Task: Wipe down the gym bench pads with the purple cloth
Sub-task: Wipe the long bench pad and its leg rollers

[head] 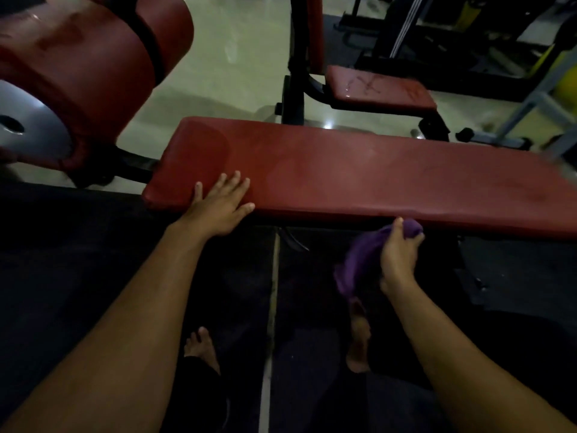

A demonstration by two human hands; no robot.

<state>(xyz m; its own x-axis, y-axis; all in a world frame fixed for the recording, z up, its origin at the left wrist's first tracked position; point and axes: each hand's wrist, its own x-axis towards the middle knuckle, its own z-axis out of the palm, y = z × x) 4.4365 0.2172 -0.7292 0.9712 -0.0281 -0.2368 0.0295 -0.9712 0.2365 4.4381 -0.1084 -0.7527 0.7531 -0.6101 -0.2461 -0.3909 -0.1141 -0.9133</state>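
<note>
— Where is the purple cloth [365, 260] sitting?
— At four o'clock, bunched, right hand [399, 251] clutching it under the red bench pad [359, 170] edge.
— And the left hand [218, 204]?
— Lying flat, fingers spread, at the pad's nine o'clock end.

Bench pad [374, 170] top open to right; roller pad [93, 73] crowds left end.

We see two bare forearms with no sleeves, left hand [218, 207] and right hand [398, 257] ungloved, dark trousers [199, 392], and two bare feet [201, 346].
</note>
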